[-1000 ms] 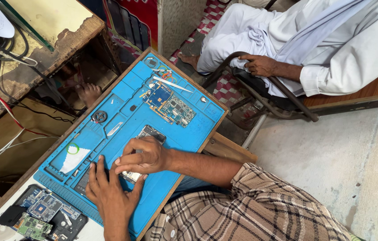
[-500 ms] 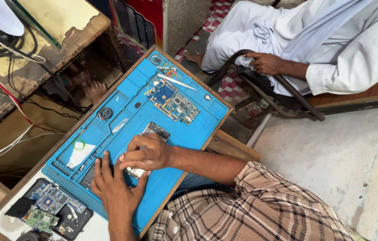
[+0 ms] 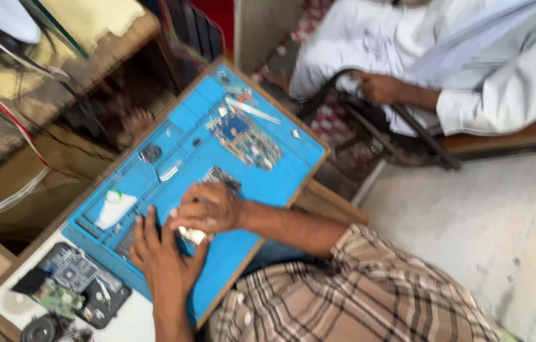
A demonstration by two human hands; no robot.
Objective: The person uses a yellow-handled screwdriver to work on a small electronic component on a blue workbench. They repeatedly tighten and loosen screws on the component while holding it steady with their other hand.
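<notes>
While both hands meet low on the blue work mat (image 3: pixel 261 183), the left hand (image 3: pixel 163 253) lies flat with its fingers spread over a dark flat device (image 3: pixel 130 237), and the right hand (image 3: pixel 208 208) is curled over a small pale metallic part (image 3: pixel 193 235), which peeks out beneath the knuckles; whether the fingers actually pinch it cannot be told through the blur. That part sits on the mat between the two hands, close to the mat's near edge. Just above the right hand lies a dark rectangular component (image 3: pixel 222 177), and farther up the mat rests a circuit board (image 3: pixel 246 136) with a blue patch, beside a thin white strip (image 3: pixel 253 110). Toward the mat's left end a white paper-like piece (image 3: pixel 114 210) lies with a small green ring (image 3: pixel 113 196) at its top. Off the mat, on the white tabletop, more circuit boards (image 3: pixel 68 278) sit on a dark tray. Another person in white clothing sits on a chair (image 3: pixel 401 126) beyond the table, one hand (image 3: pixel 379 87) on its armrest.
</notes>
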